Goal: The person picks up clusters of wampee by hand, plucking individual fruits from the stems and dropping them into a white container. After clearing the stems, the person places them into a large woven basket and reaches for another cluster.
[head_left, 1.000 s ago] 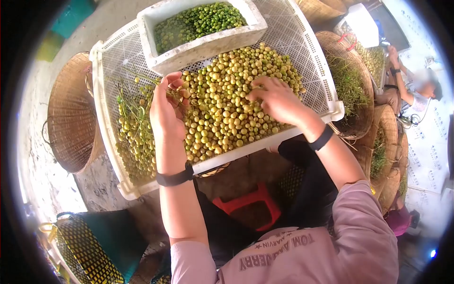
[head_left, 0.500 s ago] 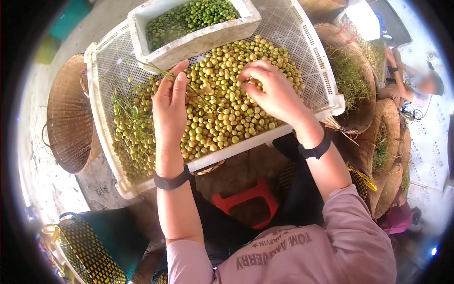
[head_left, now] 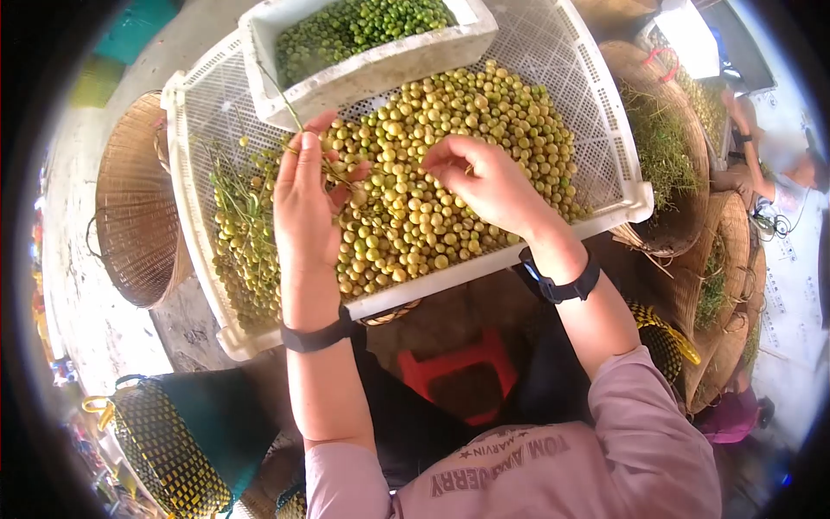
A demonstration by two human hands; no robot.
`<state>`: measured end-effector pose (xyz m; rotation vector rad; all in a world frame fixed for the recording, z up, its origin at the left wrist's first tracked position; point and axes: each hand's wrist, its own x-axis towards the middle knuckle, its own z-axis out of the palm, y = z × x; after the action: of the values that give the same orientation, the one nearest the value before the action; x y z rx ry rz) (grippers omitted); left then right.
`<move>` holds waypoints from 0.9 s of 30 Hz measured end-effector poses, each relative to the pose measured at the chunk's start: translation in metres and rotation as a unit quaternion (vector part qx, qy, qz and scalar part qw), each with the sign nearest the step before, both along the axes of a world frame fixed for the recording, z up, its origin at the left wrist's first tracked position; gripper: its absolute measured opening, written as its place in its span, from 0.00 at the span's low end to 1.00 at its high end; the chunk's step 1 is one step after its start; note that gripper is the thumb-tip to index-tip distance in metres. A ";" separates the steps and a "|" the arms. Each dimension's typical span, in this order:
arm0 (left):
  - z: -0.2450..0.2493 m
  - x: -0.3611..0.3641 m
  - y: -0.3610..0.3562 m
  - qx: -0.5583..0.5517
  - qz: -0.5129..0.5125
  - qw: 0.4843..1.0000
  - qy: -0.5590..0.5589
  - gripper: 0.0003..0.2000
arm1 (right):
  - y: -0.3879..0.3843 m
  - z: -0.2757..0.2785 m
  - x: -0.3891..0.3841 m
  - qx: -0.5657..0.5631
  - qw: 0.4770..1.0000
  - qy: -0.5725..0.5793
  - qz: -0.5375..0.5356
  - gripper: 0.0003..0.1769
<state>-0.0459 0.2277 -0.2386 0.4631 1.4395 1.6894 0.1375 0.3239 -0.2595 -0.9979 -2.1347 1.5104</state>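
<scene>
At the left fingers (head_left: 308,154), I have a thin, slightly bent green stem (head_left: 290,108) pinched and slanting over the white crate (head_left: 484,265). My right fingers (head_left: 451,152) curl above the round yellow-green fruits (head_left: 406,195); whether they pinch anything, I can't tell. Working the stem would call for a light, close grip.

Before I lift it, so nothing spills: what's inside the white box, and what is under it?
Inside the white box lie small green fruits, the top ones hiding its floor. It stands in the white tray; whatever is beneath is covered.
</scene>
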 end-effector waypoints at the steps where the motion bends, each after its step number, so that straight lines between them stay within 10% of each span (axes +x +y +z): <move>1: -0.004 0.000 0.003 0.029 0.019 0.999 0.006 0.17 | -0.002 -0.001 0.004 0.044 0.999 -0.016 0.021 0.04; 7: -0.005 0.000 0.003 0.011 0.039 0.999 0.024 0.17 | -0.011 -0.018 0.036 0.190 0.924 -0.201 0.262 0.02; 12: -0.005 0.002 0.003 -0.019 0.002 1.000 0.009 0.17 | -0.010 -0.010 0.041 0.354 0.895 -0.200 0.183 0.07; 18: -0.011 0.014 0.006 -0.005 -0.051 0.997 -0.062 0.17 | -0.016 0.006 0.004 0.029 0.998 0.034 -0.047 0.09; 27: 0.001 0.027 0.004 0.001 -0.163 0.974 -0.154 0.17 | -0.020 -0.002 -0.028 -0.280 0.921 0.267 -0.041 0.12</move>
<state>-0.0188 0.2317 -0.2379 0.3935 1.0717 1.4252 0.1099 0.3044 -0.2613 -0.6975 -1.2949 2.1088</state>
